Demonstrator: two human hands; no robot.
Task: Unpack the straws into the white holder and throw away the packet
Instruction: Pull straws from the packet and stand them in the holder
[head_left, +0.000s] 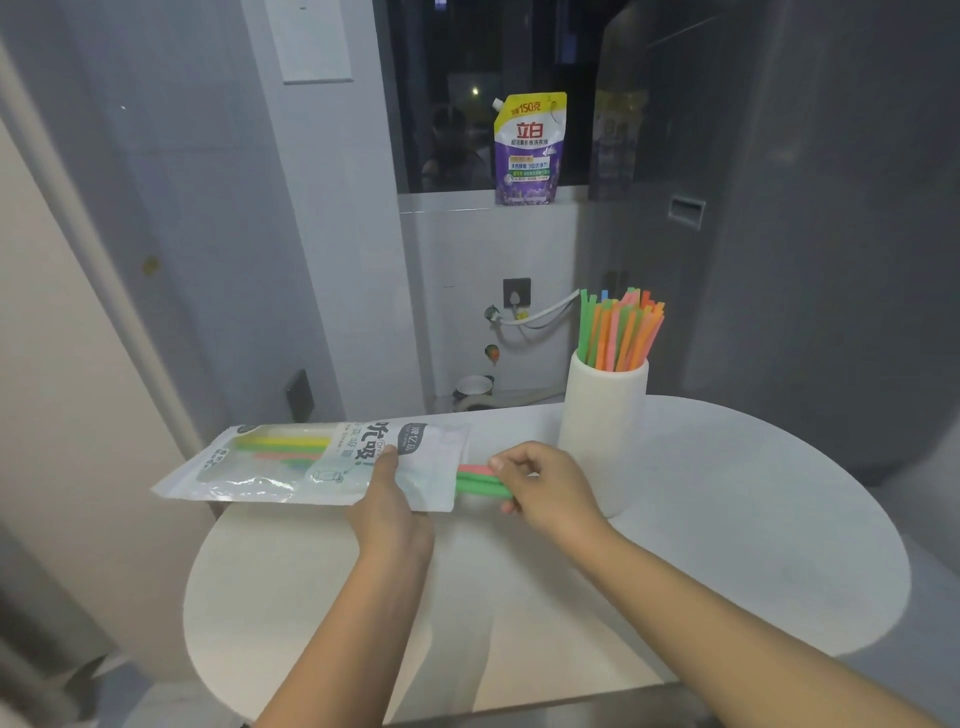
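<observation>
Standing in a grey-walled room, a white oval tabletop (727, 519) carries the white holder (602, 431), filled with upright green, orange and pink straws (618, 332). A detergent pouch (529, 150) sits on the window ledge. Left hand (389, 509) grips the translucent printed straw packet (311, 462), held level. Right hand (545, 488) fingers pinch green and pink straws (478, 480) protruding from its mouth.

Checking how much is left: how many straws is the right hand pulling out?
2 show: a pink straw and a green straw, side by side between the packet mouth and the right hand. More may be hidden.
</observation>
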